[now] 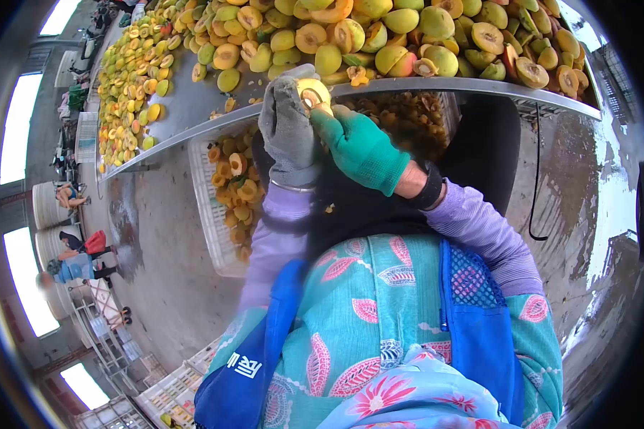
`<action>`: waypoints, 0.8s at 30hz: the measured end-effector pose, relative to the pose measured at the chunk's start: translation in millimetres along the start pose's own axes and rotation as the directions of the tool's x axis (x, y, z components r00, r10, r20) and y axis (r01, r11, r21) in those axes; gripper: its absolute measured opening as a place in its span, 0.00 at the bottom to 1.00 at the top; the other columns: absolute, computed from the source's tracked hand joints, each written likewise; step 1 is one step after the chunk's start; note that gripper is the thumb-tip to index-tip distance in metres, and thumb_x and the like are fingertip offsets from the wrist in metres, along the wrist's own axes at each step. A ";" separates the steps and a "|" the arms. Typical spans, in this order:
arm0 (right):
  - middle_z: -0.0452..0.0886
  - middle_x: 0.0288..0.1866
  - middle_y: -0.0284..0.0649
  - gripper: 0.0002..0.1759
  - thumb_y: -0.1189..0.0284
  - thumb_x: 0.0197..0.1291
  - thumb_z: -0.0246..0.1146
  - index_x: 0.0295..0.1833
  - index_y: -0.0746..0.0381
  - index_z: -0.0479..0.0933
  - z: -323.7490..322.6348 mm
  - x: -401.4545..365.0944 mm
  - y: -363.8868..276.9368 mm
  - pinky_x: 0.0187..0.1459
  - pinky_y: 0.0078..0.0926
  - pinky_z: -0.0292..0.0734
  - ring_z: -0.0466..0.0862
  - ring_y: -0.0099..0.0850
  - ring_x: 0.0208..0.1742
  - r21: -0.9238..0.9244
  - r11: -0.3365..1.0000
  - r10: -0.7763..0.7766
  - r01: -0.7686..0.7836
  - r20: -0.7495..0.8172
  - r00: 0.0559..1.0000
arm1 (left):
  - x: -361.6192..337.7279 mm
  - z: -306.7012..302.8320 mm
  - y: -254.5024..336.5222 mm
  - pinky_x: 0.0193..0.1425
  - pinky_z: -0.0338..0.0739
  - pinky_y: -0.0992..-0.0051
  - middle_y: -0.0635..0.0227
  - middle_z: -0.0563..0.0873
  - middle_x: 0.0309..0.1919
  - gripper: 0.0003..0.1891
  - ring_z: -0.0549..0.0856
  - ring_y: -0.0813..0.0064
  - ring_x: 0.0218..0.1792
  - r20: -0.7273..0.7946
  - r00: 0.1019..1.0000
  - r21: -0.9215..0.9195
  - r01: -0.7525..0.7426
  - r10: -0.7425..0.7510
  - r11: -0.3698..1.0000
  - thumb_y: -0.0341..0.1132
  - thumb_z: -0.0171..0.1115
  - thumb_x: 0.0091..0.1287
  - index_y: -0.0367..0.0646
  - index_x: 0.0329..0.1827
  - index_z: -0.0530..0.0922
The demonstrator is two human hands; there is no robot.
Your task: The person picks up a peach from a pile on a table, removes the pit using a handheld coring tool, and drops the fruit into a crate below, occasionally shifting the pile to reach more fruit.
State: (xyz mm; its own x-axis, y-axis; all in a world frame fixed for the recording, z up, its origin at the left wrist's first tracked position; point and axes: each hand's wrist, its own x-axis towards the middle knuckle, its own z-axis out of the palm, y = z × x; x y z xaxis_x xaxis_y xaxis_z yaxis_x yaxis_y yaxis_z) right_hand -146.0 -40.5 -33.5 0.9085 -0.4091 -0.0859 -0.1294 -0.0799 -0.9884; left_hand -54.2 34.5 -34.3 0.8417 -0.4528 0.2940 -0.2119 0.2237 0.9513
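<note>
Together at the metal table's (193, 130) near edge, both gloved hands meet at a cut fruit (313, 94). The left hand (289, 123), in grey, is closed around it; the right hand (361, 146), in green, has its fingers bent and touching it, though whether they grip anything is hidden. Fruit halves (311, 38) lie heaped beyond, and a white crate (215, 214) holding more sits below.
</note>
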 end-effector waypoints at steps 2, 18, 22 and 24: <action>0.81 0.34 0.59 0.25 0.54 0.71 0.51 0.46 0.70 0.74 -4.2 2.4 2.1 0.41 0.45 0.74 0.81 0.55 0.37 0.031 0.999 0.018 -0.021 0.092 0.996 | 0.4 -3.4 -1.1 0.52 0.78 0.72 0.58 0.83 0.46 0.17 0.83 0.70 0.45 0.047 0.995 0.164 -0.093 0.086 0.982 0.38 0.47 0.75 0.34 0.50 0.77; 0.73 0.20 0.36 0.28 0.48 0.70 0.49 0.47 0.65 0.74 -9.9 1.5 9.5 0.14 0.27 0.69 0.73 0.27 0.14 0.072 0.989 0.110 -0.128 0.214 0.971 | 9.7 -1.5 -4.0 0.37 0.77 0.81 0.62 0.86 0.31 0.17 0.83 0.77 0.32 0.088 0.995 0.071 0.037 -0.043 0.997 0.40 0.51 0.75 0.32 0.42 0.82; 0.71 0.19 0.34 0.26 0.48 0.70 0.50 0.43 0.64 0.74 -2.8 -2.0 -0.5 0.14 0.27 0.67 0.71 0.24 0.15 0.479 0.813 0.234 -0.332 0.253 0.939 | 26.5 -0.1 2.2 0.34 0.76 0.81 0.62 0.86 0.28 0.17 0.82 0.79 0.29 0.168 0.943 0.090 0.275 -0.287 0.957 0.39 0.51 0.74 0.33 0.39 0.83; 0.68 0.19 0.31 0.25 0.48 0.70 0.51 0.41 0.62 0.73 6.1 1.3 6.6 0.14 0.25 0.65 0.70 0.24 0.15 0.490 0.847 0.155 -0.207 0.144 0.977 | 28.2 -1.8 -6.1 0.39 0.82 0.72 0.55 0.87 0.37 0.16 0.86 0.69 0.34 0.138 0.974 0.193 0.151 -0.179 0.970 0.38 0.49 0.74 0.33 0.42 0.81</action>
State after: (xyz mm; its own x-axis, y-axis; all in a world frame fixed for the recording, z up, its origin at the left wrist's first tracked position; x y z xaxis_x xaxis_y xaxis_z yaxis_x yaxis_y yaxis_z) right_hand -143.2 -36.0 -40.9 0.9248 -0.2817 -0.2556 -0.1028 0.4618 -0.8810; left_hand -28.3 21.8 -32.0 0.7892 -0.6005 0.1289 -0.1745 -0.0181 0.9845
